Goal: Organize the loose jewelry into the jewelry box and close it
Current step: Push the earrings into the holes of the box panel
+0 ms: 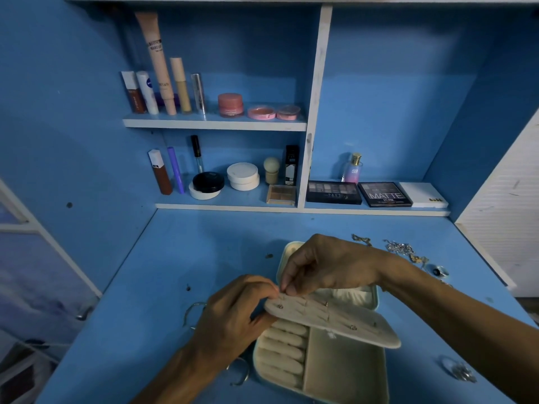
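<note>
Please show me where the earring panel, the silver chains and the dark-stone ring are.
earring panel (338, 317), head view, middle of its cream face.
silver chains (399, 247), head view, centre of the tangle.
dark-stone ring (437, 271), head view, on the stone.

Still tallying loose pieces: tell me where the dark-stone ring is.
Head view: the dark-stone ring lies on the blue desk, far right, just nearer the camera than the tangled silver chains and right of the open jewelry box.

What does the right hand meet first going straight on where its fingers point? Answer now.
The earring panel: the fingertips of the right hand sit at its end, beside the left hand; contact looks likely, depth unclear.
</note>
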{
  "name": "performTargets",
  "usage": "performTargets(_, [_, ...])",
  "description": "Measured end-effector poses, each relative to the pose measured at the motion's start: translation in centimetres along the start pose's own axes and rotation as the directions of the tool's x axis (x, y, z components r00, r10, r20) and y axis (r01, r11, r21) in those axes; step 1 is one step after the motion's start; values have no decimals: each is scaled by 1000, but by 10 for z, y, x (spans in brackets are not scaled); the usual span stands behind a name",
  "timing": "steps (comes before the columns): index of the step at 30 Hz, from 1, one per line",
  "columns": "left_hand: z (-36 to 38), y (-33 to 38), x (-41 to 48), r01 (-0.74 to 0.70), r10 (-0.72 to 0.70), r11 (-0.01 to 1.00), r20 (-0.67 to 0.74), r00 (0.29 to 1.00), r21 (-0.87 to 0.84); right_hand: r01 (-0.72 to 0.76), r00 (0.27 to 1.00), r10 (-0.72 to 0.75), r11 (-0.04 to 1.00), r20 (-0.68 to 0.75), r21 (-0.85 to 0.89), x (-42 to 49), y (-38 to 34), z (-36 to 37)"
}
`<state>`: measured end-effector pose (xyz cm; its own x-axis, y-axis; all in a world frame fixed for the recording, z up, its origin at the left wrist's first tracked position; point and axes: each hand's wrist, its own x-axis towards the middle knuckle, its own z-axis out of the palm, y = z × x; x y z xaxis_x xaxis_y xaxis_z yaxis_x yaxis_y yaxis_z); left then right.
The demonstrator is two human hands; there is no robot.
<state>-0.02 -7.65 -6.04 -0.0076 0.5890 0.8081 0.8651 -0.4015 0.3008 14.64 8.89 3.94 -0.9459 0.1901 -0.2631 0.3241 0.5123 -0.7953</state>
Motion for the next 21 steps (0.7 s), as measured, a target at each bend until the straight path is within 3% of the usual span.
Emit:
performTargets(9, [2,-3,-3,-3,3,1000,-11,1000,16,-40,997,58,954,50,-298,7,-26,-5])
performTargets(21, [2,-1,-3,33,-34,999,-17,999,-17,-75,970,136,955,201,-286,27,-31,-12])
